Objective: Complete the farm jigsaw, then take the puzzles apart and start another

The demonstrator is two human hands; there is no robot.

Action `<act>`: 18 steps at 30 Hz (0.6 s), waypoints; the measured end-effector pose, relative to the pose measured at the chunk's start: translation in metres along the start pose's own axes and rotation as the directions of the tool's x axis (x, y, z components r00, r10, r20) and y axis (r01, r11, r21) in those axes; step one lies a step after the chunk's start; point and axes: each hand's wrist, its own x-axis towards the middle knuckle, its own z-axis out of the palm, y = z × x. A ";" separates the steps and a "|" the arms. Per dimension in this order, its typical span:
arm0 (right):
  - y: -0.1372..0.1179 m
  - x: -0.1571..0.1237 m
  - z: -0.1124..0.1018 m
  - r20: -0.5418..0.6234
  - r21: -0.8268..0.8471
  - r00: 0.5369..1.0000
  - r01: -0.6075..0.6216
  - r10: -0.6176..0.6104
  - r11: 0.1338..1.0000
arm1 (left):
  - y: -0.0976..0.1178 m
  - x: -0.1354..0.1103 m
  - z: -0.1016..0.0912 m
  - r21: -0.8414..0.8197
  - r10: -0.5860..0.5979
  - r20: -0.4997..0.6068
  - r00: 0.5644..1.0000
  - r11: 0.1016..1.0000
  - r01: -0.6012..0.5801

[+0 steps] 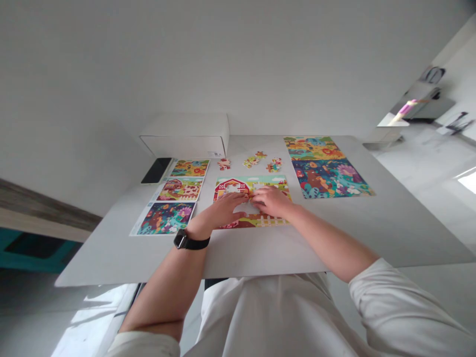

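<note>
Left hand (226,208) lay flat and released on the puzzle (232,187); right hand (271,201) touched it, grip unclear.

The white counter (390,233) bears a box (186,135), a phone (156,170), a 3-picture sheet (174,198), a farm puzzle (232,187), loose pieces (256,161) and 2 finished puzzles (323,166).
</note>
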 end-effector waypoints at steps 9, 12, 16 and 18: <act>-0.004 -0.001 0.000 0.022 0.010 1.000 -0.013 0.013 1.000 | 0.001 0.002 0.001 0.034 -0.001 -0.002 1.000 0.999 0.001; 0.001 -0.001 -0.005 0.047 0.041 0.999 0.008 -0.010 0.999 | 0.001 0.001 0.001 0.029 0.010 -0.030 0.999 1.000 -0.009; 0.024 -0.004 -0.032 -0.110 0.139 0.993 -0.035 0.051 0.990 | 0.003 -0.001 0.002 0.020 0.021 -0.085 0.996 1.000 -0.019; 0.043 -0.009 -0.051 -0.258 0.187 0.949 -0.133 0.179 0.973 | 0.003 -0.001 0.002 0.021 0.012 -0.094 0.995 1.000 -0.010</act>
